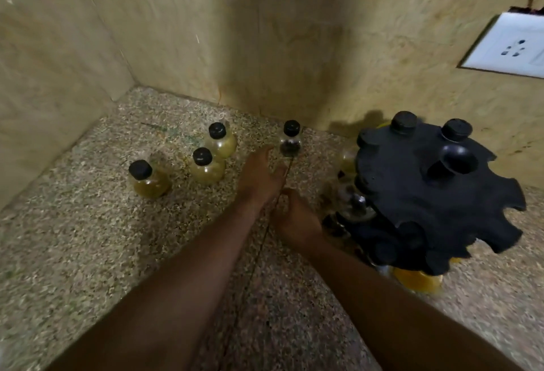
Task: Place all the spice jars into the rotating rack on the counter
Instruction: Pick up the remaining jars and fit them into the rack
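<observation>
— What is showing at centre frame?

— A person's left hand (260, 176) is reaching toward a dark-filled spice jar (290, 138) just above it, fingers loosely spread and gripping nothing. The right hand (294, 217) is sitting just below and right of it, curled beside the black rotating rack (424, 191); blur is making it impossible to tell whether it is holding anything.

— And the other jars?

— Three yellow-filled jars are standing upright on the speckled counter (88, 238): one at left (148, 179), one at middle (206, 166), one behind it (220, 139). All are wearing black caps. At right of frame, capped jars are already sitting in the rack's upper slots (404, 123), with a yellow jar (418, 279) peeking beneath its lower edge. A white wall socket (512, 47) is hanging at upper right.
</observation>
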Demonstrator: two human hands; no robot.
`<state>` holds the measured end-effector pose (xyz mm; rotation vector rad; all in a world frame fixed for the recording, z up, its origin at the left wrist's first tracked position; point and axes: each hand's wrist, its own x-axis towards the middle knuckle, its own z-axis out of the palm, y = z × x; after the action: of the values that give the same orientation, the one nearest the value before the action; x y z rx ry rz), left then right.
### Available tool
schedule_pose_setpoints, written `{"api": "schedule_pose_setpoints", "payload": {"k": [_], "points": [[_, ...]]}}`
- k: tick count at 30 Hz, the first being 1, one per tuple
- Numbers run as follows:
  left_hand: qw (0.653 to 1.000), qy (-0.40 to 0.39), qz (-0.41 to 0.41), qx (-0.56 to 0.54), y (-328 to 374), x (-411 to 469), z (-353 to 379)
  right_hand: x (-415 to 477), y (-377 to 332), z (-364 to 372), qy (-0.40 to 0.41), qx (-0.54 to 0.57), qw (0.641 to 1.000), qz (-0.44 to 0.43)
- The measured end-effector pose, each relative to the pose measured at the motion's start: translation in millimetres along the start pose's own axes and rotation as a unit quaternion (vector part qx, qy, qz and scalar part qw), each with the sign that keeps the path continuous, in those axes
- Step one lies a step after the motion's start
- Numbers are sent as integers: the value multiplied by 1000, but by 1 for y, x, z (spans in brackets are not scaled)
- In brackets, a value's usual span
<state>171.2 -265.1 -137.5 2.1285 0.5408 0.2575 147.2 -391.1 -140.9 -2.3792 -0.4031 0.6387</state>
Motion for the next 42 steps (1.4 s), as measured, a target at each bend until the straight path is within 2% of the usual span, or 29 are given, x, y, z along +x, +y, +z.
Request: {"api": "schedule_pose_setpoints", "payload": {"k": [11,16,22,26,32,36,42], "points": [[993,-30,112,6,-1,89,18,73,-9,17,3,-156,983,99],[991,-62,112,38,-9,120,35,93,-3,25,-6,-181,977,110],[984,-70,151,56,-9,134,39,106,10,35,0,-206,972,113],[989,-65,128,28,-11,129,39,109,13,36,-5,-212,971,111],[995,-36,92,9,-9,110,36,91,13,33,-13,-188,980,59],[993,-31,111,-14,-1,89,21,54,22,35,-35,-204,978,-14],[992,13,124,-2,16,32,-1,-2,22,17,-20,-170,981,-91]]}}
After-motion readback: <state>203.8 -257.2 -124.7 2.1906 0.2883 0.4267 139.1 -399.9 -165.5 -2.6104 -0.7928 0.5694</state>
